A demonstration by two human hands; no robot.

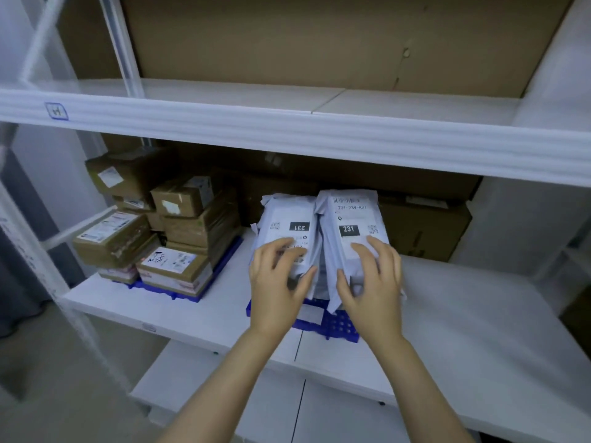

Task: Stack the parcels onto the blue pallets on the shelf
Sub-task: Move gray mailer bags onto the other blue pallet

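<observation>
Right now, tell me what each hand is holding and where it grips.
Left hand clasps the left white parcel at its near end; right hand clasps the right white parcel at its near end.

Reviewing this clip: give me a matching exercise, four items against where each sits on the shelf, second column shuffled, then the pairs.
Items:
1. Left hand
2. Right hand
3. Brown boxes
4. Near pallet

Places:
A. Stacked on the far-left pallet
B. On the parcel with the upside-down 231 label
C. Under the two white parcels
D. On the parcel with the upright 231 label

Pairs: 1-B, 2-D, 3-A, 4-C
</observation>
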